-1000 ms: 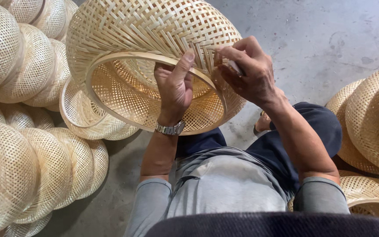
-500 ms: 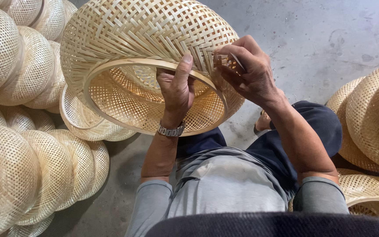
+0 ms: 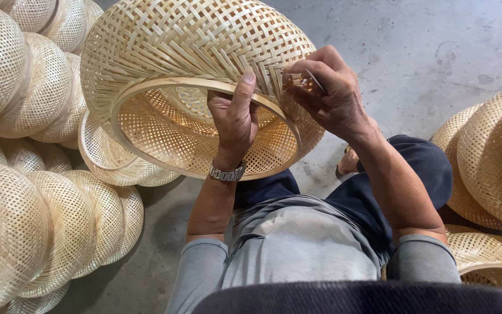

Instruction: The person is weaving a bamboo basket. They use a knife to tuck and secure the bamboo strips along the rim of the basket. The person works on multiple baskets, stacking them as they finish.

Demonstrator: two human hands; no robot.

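Note:
A round woven bamboo basket [image 3: 187, 46] is held up in front of me, its open mouth facing me. Inside the mouth sits a pale bamboo hoop [image 3: 146, 87]. My left hand [image 3: 235, 119] grips the basket's rim with the thumb pressed up over the hoop; a metal watch is on that wrist. My right hand [image 3: 329, 93] pinches thin bamboo strips [image 3: 297, 78] at the basket's right edge, just beside the left thumb. A second, finer-woven basket [image 3: 251, 157] lies nested behind and below the hoop.
Stacks of finished woven baskets [image 3: 24, 221] lie on their sides along the left. More baskets [image 3: 489, 157] pile up at the right. Grey concrete floor [image 3: 425, 52] shows beyond, and my knees in dark trousers [image 3: 413, 168] sit below the work.
The basket has tipped slightly, so the hoop and mouth show more fully. My left thumb has slid up along the rim. My right hand stays pinching strips at the right edge.

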